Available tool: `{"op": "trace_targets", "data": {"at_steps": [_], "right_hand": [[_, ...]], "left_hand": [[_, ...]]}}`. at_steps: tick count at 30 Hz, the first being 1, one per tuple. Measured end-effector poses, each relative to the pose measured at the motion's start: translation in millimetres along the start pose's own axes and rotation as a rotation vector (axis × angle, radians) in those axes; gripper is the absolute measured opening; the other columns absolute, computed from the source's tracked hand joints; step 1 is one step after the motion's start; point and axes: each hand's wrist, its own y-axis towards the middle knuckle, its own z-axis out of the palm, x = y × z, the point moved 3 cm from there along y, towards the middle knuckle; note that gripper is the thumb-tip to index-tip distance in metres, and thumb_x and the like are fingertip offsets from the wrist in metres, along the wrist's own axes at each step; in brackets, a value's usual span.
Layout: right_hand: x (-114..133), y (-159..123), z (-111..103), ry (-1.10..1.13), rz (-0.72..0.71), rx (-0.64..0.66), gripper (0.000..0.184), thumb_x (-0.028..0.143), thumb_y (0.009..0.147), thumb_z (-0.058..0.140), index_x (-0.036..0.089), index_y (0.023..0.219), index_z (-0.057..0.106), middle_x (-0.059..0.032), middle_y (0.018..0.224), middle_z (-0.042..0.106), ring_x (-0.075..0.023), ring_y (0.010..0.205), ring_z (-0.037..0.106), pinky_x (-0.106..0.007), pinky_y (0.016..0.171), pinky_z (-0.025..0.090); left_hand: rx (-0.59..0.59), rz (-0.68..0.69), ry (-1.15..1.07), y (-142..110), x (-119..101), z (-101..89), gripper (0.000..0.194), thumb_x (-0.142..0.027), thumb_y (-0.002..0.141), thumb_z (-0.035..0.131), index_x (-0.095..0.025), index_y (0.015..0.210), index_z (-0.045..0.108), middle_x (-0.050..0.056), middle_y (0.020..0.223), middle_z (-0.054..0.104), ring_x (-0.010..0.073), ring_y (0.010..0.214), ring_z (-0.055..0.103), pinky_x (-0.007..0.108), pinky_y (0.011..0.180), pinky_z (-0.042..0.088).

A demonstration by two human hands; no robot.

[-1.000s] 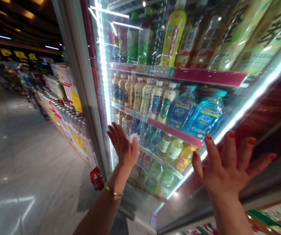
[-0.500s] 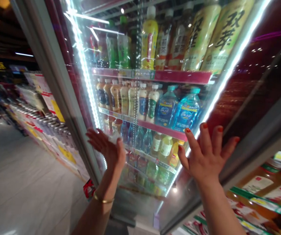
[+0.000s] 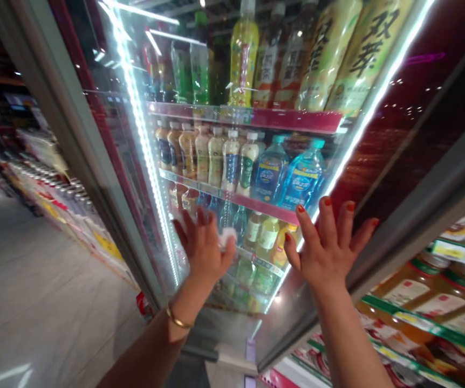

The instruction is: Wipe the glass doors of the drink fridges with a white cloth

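Observation:
My left hand (image 3: 206, 250), with a gold bangle (image 3: 178, 317) at its wrist, is raised against the glass door (image 3: 200, 334) of a lit drinks fridge. A small white wad (image 3: 227, 237), like a crumpled tissue, shows between its thumb and fingers, partly hidden by the hand. The fingers are somewhat blurred. To the right, my right hand (image 3: 326, 253) is open, fingers spread and orange nails up, at the door's right side by the light strip. It holds nothing. Whether its palm presses on the glass is hard to tell.
Behind the glass stand shelves of bottles, with blue bottles (image 3: 303, 175) and tall yellow-labelled bottles (image 3: 374, 48) among them. A grey metal frame (image 3: 107, 215) edges the left. Juice bottles (image 3: 438, 296) fill shelves at right. Stacked goods (image 3: 66, 199) line the tiled floor (image 3: 46, 302).
My left hand has swung right and turned its back more toward me, the white wad moving with it. My right hand stays spread at the door. The view has shifted slightly.

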Motion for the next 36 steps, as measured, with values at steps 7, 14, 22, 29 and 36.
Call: {"op": "trace_targets", "data": {"at_steps": [7, 14, 22, 29, 36], "right_hand": [[1.9, 0.2, -1.9, 0.027, -0.015, -0.010, 0.086, 0.044, 0.102, 0.060, 0.039, 0.180, 0.024, -0.0068, 0.184, 0.039, -0.0402, 0.171, 0.034, -0.074, 0.138, 0.020], [-0.2, -4.0, -3.9, 0.032, 0.023, 0.043, 0.093, 0.044, 0.097, 0.065, 0.044, 0.180, 0.022, -0.0073, 0.181, 0.045, -0.0460, 0.166, 0.041, -0.079, 0.132, 0.025], [0.2, -3.6, -5.8, 0.083, 0.015, -0.024, 0.084, 0.046, 0.101, 0.063, 0.042, 0.178, 0.030, -0.0047, 0.181, 0.045, -0.0416, 0.169, 0.038, -0.074, 0.138, 0.021], [-2.6, -6.5, -6.6, 0.116, -0.006, 0.003, 0.081, 0.044, 0.105, 0.063, 0.039, 0.178, 0.030, -0.0069, 0.185, 0.037, -0.0430, 0.171, 0.033, -0.079, 0.137, 0.018], [1.2, -4.8, -4.2, 0.107, 0.013, -0.027, 0.084, 0.045, 0.103, 0.066, 0.041, 0.178, 0.028, -0.0066, 0.181, 0.045, -0.0427, 0.168, 0.041, -0.079, 0.136, 0.023]], "left_hand": [[-0.101, -0.068, 0.171, -9.0, 26.2, -43.2, 0.088, -0.047, 0.110, 0.047, -0.010, 0.179, 0.006, 0.033, 0.183, 0.010, 0.0528, 0.173, 0.000, 0.095, 0.130, 0.004], [-0.027, 0.267, 0.197, 6.7, -31.6, -21.8, 0.089, -0.059, 0.105, 0.058, -0.028, 0.180, 0.020, 0.012, 0.186, 0.027, 0.0357, 0.177, 0.001, 0.066, 0.146, 0.000], [-0.169, -0.106, 0.229, 34.8, 16.1, -60.3, 0.087, -0.041, 0.113, 0.039, -0.004, 0.177, -0.006, 0.035, 0.183, -0.008, 0.0516, 0.173, -0.009, 0.087, 0.135, 0.002], [0.043, 0.442, 0.202, -18.7, -62.6, -19.8, 0.084, -0.057, 0.106, 0.058, -0.033, 0.178, 0.024, -0.003, 0.189, 0.013, 0.0245, 0.178, 0.002, 0.051, 0.148, 0.002], [-0.144, 0.015, 0.207, 68.7, -30.1, -46.0, 0.093, -0.045, 0.109, 0.055, -0.017, 0.180, 0.002, 0.017, 0.189, 0.000, 0.0355, 0.176, -0.008, 0.065, 0.145, 0.002]]}}
